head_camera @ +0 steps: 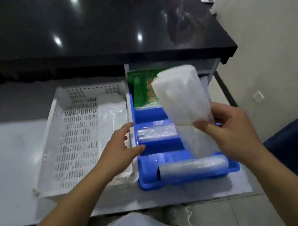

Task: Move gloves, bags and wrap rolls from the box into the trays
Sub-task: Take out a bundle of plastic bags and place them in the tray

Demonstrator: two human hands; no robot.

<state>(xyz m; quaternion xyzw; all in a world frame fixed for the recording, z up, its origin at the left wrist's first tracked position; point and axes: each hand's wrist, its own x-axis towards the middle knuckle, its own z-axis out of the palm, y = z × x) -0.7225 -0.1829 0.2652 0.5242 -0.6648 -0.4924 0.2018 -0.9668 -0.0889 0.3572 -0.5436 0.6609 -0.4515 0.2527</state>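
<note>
Here, right hand (233,133) raised above the blue tray (231,167), fingers pinched on the near edge of a translucent white packet (181,92), held tilted in the air over the tray's far half. Left hand (120,147) low between the two trays, fingers spread and loose, gripping nothing, thumb touching the blue tray's left wall. Inside the blue tray: a green packet (140,89) at the far end, a clear wrap roll (154,133) in the middle compartment, another roll (192,166) in the near one. Just left, a white perforated tray (73,135) with a clear bag (110,114) lying along its right side. Both trays on a pale shelf under a black countertop (99,25).
</note>
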